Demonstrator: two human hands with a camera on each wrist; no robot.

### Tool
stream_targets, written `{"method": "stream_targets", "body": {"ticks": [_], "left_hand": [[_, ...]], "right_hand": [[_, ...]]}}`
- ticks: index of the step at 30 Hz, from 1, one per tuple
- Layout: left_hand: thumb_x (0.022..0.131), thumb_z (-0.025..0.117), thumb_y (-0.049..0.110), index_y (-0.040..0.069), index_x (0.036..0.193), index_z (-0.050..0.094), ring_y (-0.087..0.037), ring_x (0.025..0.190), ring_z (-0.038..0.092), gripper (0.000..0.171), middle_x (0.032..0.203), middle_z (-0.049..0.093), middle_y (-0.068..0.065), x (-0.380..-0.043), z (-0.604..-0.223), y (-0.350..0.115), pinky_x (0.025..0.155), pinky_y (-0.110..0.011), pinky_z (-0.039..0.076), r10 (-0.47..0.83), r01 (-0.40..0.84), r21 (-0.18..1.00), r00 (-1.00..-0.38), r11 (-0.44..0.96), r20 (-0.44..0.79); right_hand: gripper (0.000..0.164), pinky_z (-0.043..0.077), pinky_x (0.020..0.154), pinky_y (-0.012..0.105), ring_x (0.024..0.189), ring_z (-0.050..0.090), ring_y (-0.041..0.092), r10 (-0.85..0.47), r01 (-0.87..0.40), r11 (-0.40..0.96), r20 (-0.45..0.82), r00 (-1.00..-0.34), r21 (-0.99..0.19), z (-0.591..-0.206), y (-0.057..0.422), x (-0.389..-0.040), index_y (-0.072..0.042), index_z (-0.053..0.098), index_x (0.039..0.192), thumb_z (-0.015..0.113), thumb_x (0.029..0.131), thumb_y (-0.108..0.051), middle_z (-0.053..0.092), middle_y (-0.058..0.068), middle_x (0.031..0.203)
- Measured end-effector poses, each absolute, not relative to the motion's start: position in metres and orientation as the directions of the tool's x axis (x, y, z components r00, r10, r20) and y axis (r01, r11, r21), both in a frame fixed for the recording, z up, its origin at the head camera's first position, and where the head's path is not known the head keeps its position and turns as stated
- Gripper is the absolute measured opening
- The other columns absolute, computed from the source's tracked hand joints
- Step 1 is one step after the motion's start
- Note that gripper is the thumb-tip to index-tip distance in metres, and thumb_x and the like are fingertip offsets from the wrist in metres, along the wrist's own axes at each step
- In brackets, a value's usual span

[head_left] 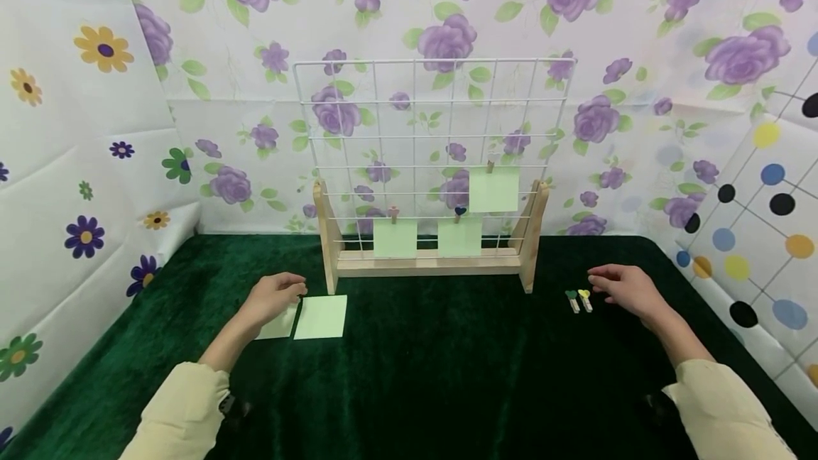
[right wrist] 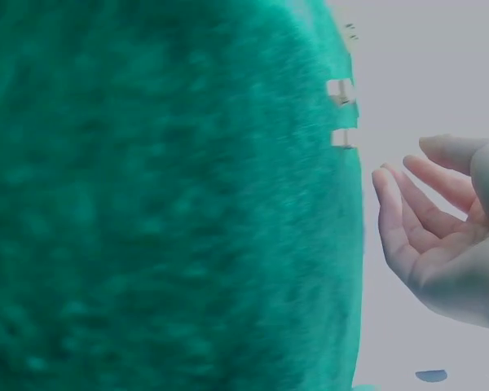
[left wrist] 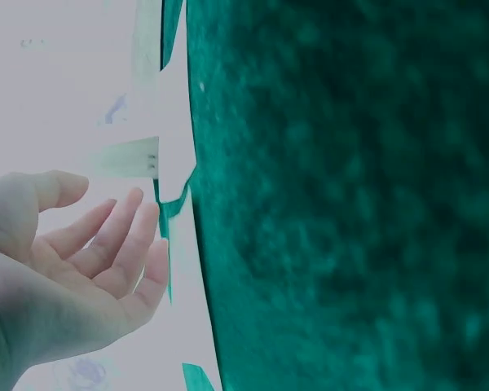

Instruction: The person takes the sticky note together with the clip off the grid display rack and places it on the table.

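My left hand (head_left: 271,299) hovers over a pale green paper square (head_left: 276,326) and partly covers it. Its fingers are loosely bent, with nothing between thumb and fingers in the left wrist view (left wrist: 90,269). Just right of it a second paper square (head_left: 321,317) lies flat on the cloth. On the other side, my right hand (head_left: 629,291) is beside two small clothespins, one with a green heart (head_left: 572,302) and one with a yellow top (head_left: 585,301). The right wrist view shows that hand (right wrist: 448,236) loosely curved, holding nothing, apart from the clothespins.
A white wire grid (head_left: 434,119) stands in a wooden base (head_left: 428,266) at the back middle. Three paper squares hang on it by clothespins: lower left (head_left: 395,238), lower middle (head_left: 459,237), and higher right (head_left: 494,190). Dark green cloth (head_left: 422,375) covers the table.
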State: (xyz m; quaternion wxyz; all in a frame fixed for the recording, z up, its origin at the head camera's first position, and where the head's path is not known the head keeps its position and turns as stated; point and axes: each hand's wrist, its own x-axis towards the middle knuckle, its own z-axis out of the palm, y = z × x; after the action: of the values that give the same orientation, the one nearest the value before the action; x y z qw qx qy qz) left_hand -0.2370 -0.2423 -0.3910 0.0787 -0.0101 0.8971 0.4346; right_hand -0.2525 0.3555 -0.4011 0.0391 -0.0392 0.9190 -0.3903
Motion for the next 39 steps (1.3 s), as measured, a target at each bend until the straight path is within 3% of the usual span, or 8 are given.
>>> {"method": "stream_targets", "body": {"ticks": [6,9,14,16,19,28,39], "left_hand": [[0.103,0.045,0.021,-0.005,0.135,0.048,-0.042,0.122,0.047,0.042,0.133,0.050,-0.027,-0.234,-0.384,-0.229,0.096,-0.058,0.039,0.069,-0.024,0.764,-0.994,0.645,-0.090],[0.103,0.045,0.022,-0.003,0.135,0.050,-0.042,0.124,0.044,0.041,0.135,0.049,-0.026,-0.232,-0.379,-0.220,0.097,-0.057,0.039,0.085,0.006,0.767,-0.994,0.641,-0.064],[0.103,0.047,0.021,-0.001,0.134,0.052,-0.040,0.123,0.046,0.038,0.134,0.052,-0.024,-0.230,-0.368,-0.201,0.095,-0.055,0.041,0.111,0.055,0.776,-0.994,0.628,-0.020],[0.103,0.047,0.021,0.000,0.133,0.053,-0.038,0.122,0.048,0.037,0.133,0.053,-0.022,-0.228,-0.363,-0.193,0.095,-0.054,0.042,0.124,0.080,0.781,-0.992,0.619,0.004],[0.103,0.048,0.020,0.001,0.133,0.054,-0.035,0.120,0.050,0.036,0.131,0.055,-0.020,-0.227,-0.355,-0.182,0.094,-0.052,0.043,0.150,0.118,0.789,-0.988,0.602,0.034],[0.102,0.050,0.019,0.002,0.128,0.058,-0.032,0.117,0.051,0.032,0.125,0.059,-0.015,-0.230,-0.331,-0.152,0.095,-0.050,0.043,0.195,0.191,0.809,-0.976,0.556,0.095],[0.101,0.052,0.018,0.001,0.127,0.058,-0.027,0.113,0.054,0.032,0.126,0.060,-0.013,-0.238,-0.304,-0.106,0.095,-0.044,0.044,0.252,0.278,0.847,-0.951,0.454,0.177]], "right_hand": [[0.049,0.054,0.078,0.037,0.108,0.058,0.039,-0.098,-0.079,0.686,0.015,-0.995,-0.723,-0.379,0.344,-0.249,0.010,0.050,0.132,0.045,0.104,-0.030,0.058,0.029,0.122],[0.050,0.054,0.078,0.033,0.109,0.057,0.040,-0.101,-0.103,0.686,0.046,-0.994,-0.720,-0.365,0.337,-0.247,0.008,0.050,0.133,0.044,0.104,-0.032,0.059,0.028,0.122],[0.049,0.052,0.073,0.021,0.098,0.062,0.018,-0.113,-0.160,0.688,0.114,-0.987,-0.708,-0.343,0.324,-0.245,0.006,0.054,0.131,0.045,0.103,-0.034,0.061,0.025,0.119],[0.048,0.052,0.072,0.021,0.092,0.060,0.004,-0.127,-0.188,0.680,0.139,-0.982,-0.709,-0.336,0.318,-0.245,0.005,0.055,0.130,0.046,0.103,-0.033,0.062,0.024,0.119],[0.045,0.052,0.072,0.020,0.089,0.058,-0.004,-0.155,-0.229,0.663,0.168,-0.973,-0.713,-0.325,0.305,-0.244,0.003,0.056,0.129,0.048,0.103,-0.032,0.063,0.022,0.118],[0.044,0.052,0.071,0.022,0.096,0.062,0.027,-0.164,-0.304,0.680,0.266,-0.950,-0.667,-0.287,0.264,-0.243,-0.001,0.056,0.131,0.052,0.101,-0.032,0.060,0.019,0.124],[0.037,0.052,0.070,0.022,0.102,0.061,0.032,-0.191,-0.383,0.611,0.341,-0.921,-0.693,-0.253,0.231,-0.261,-0.001,0.058,0.129,0.053,0.101,-0.025,0.063,0.016,0.122]]}}
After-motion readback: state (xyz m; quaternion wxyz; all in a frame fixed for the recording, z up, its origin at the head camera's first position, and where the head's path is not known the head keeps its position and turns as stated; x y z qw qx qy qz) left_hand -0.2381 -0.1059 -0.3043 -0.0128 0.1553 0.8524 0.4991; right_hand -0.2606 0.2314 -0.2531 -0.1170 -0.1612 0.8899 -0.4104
